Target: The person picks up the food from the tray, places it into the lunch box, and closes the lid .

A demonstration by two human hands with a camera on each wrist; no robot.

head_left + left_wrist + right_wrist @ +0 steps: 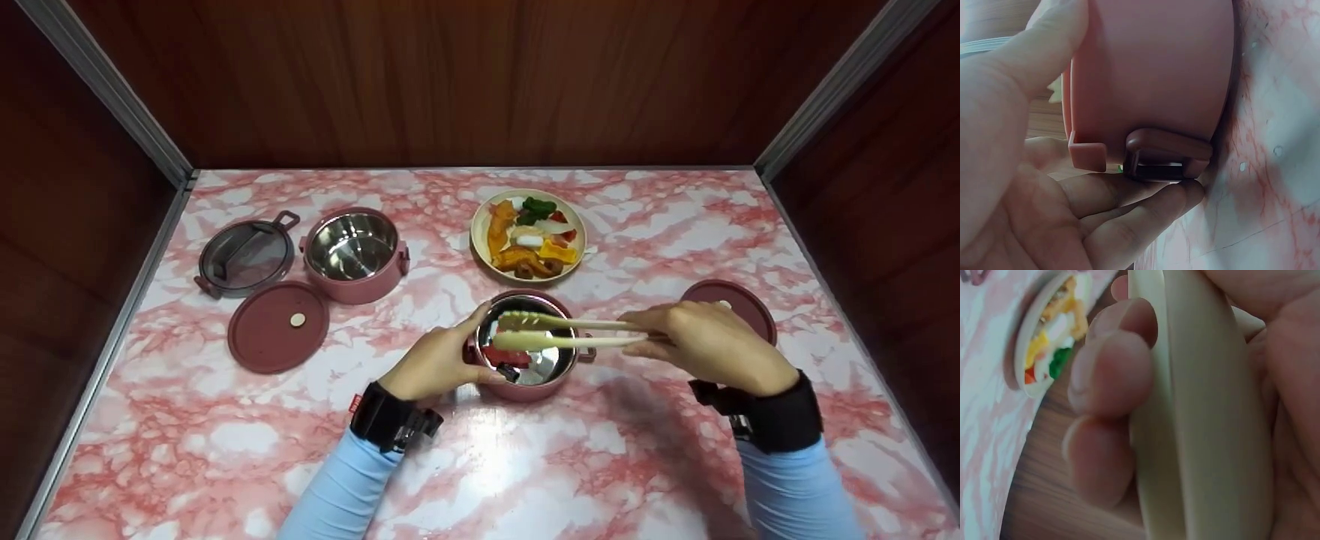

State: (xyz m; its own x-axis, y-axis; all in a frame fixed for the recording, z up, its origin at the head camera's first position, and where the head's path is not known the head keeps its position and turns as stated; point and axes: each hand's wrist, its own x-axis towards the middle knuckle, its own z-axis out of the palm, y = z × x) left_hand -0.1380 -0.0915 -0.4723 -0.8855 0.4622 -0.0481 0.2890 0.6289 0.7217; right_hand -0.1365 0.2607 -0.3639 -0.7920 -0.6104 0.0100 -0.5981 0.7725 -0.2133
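My left hand steadies a pink pot with a steel inside, thumb at its near side and fingers round the left. In the left wrist view, those fingers lie by the brown side handle. My right hand grips cream tongs, their ribbed, yellow-green ends over the pot's mouth. Fingers wrap the tongs' arms in the right wrist view. Inside the pot lie red pieces and a small dark piece; the tongs hide part of the contents.
Behind the pot stands a cream plate of mixed food pieces. To the left are another pink pot, a glass lid and a dark red round lid. A similar lid lies partly behind my right hand.
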